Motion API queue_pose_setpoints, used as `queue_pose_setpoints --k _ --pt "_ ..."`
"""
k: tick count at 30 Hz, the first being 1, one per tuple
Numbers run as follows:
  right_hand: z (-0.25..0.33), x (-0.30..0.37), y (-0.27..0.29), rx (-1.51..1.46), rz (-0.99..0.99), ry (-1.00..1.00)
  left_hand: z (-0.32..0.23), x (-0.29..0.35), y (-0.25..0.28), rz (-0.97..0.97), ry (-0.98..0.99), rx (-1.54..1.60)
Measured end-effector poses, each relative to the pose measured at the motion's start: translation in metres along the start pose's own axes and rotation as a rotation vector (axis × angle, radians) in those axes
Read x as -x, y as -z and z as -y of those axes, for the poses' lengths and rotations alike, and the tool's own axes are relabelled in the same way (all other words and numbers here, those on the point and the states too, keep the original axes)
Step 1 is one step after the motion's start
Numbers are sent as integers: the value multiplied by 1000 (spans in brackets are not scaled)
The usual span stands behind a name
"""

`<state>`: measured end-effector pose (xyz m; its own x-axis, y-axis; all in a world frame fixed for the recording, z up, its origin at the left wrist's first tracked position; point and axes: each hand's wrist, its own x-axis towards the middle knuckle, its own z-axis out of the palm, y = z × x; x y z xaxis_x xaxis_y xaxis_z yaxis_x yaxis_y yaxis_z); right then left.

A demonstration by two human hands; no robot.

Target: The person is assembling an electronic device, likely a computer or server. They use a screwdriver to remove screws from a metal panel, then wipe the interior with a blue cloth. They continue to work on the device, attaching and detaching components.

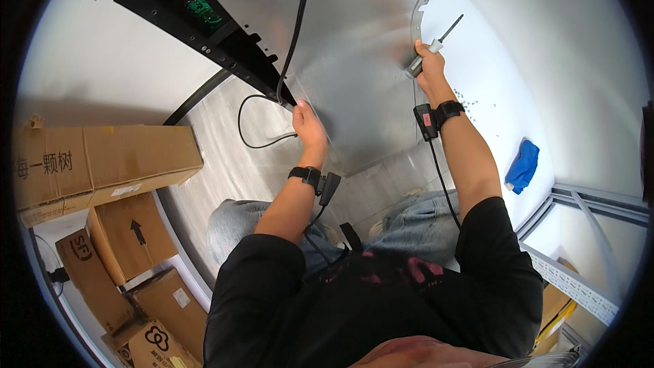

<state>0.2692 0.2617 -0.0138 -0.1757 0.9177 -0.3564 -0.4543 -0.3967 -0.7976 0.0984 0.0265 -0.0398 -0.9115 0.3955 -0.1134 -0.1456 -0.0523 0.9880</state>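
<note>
A large silver sheet-metal panel (pixel 361 109) stands in front of me, with a round vent near its far edge. At its near left corner, next to a black metal frame (pixel 228 61), my left hand (pixel 310 133) is closed on the edge, thumb up and other fingers mostly hidden. My right hand (pixel 432 75) holds a screwdriver (pixel 436 46) with a grey handle, its dark shaft pointing away to the upper right. That same hand is against the panel's right edge. A black cable (pixel 298 34) hangs over the panel and loops down beside my left hand.
A green circuit board (pixel 204 10) shows inside the frame. Several cardboard boxes (pixel 133 232) are stacked at the left. On the white surface at the right lie many small dark pieces (pixel 466 100) and a blue cloth-like item (pixel 523 167). Metal shelving (pixel 575 283) stands at lower right.
</note>
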Motion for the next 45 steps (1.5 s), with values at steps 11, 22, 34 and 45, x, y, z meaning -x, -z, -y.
queue_pose_setpoints --k 11,22,34,45 --pt "8 -5 40 -23 -68 11 -16 -1 -23 135 -66 -10" --pt "24 5 49 101 -97 -25 -31 -18 -32 223 1 -5" --pt "132 22 67 166 -70 262 -35 -34 -44 293 73 38" --pt "222 39 25 95 41 502 -58 -32 -64 345 15 -125"
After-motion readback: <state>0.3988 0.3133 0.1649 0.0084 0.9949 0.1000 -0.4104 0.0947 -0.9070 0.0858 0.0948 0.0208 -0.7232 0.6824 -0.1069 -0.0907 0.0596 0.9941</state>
